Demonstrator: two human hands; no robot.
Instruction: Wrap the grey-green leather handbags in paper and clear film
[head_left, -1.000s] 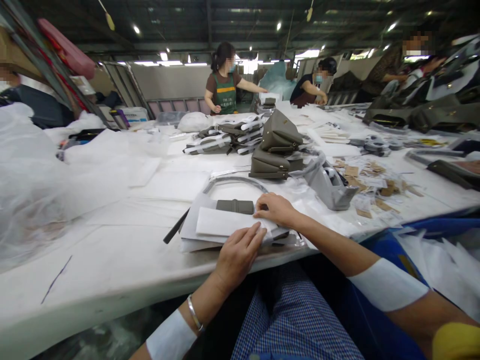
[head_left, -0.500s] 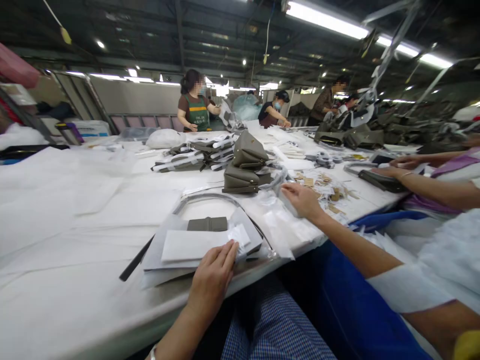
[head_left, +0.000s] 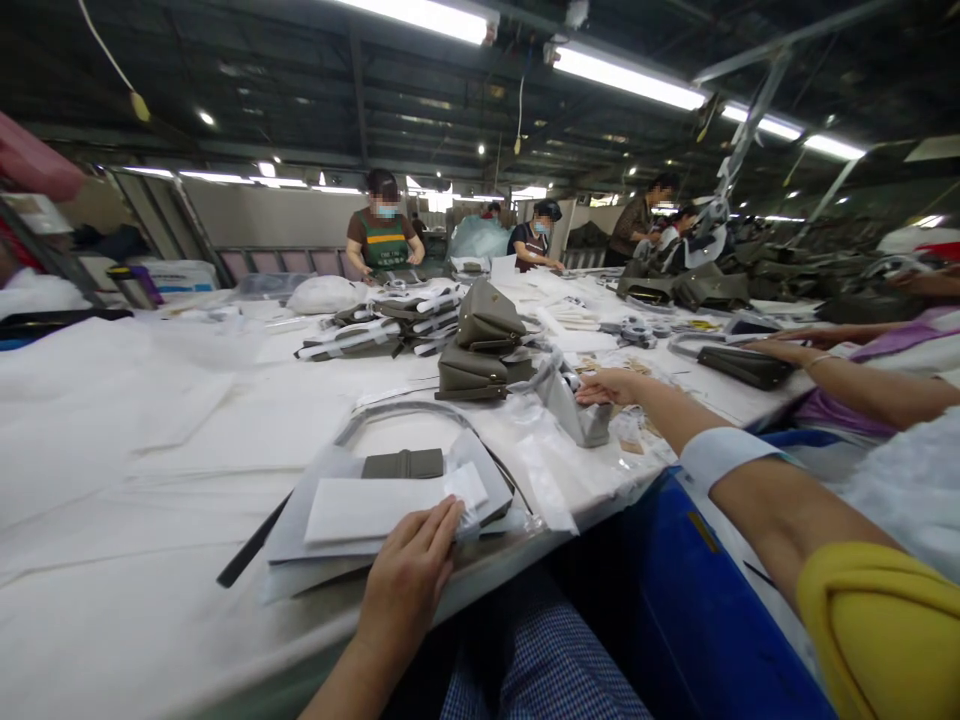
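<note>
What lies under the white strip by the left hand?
A pale grey sheet extends from under the white strip; whatever else lies beneath is hidden by the strip and the left hand.

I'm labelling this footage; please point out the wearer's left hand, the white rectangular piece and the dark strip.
Left hand (head_left: pixel 411 560), head view: back of hand.
White rectangular piece (head_left: pixel 360 510), head view: top face.
Dark strip (head_left: pixel 255 540), head view: middle of visible length.
</note>
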